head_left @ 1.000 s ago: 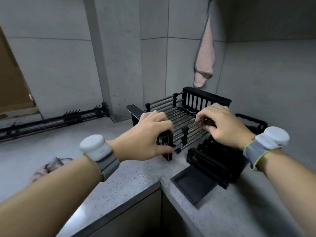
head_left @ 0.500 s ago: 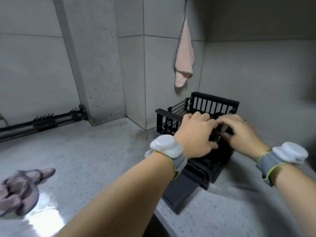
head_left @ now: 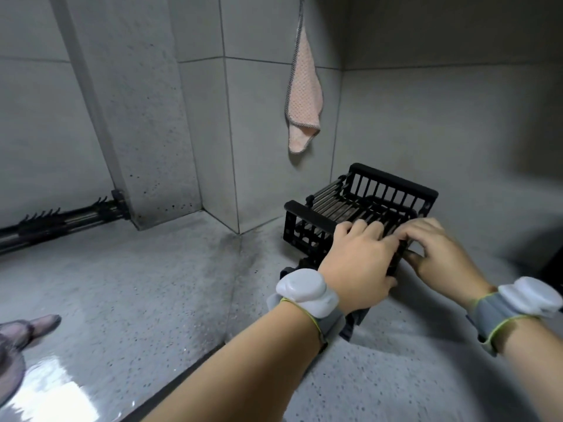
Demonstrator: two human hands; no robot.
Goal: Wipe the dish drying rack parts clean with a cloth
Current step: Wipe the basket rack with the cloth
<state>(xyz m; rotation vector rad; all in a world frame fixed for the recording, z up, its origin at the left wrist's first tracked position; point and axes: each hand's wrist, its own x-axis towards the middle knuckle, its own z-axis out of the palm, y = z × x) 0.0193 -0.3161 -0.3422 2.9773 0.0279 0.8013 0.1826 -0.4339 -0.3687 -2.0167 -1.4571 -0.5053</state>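
Black dish rack [head_left: 359, 205] sits on the grey speckled desk [head_left: 152, 300], tucked in the wall corner. Both hands on its near end: left hand [head_left: 359, 263] w/ fingers curled over the near edge & thumb underneath, gripping it; right hand [head_left: 438, 251] just beside, fingers bent onto the rods, grip not fully visible. Pink cloth [head_left: 303, 99] hangs on wall above the rack. Crumpled grey-pink cloth [head_left: 18, 345] lies far left of the rack, well apart.

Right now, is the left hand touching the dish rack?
Touching. The head view shows the left hand gripping the black dish rack at its near edge, fingers curled over the bars.
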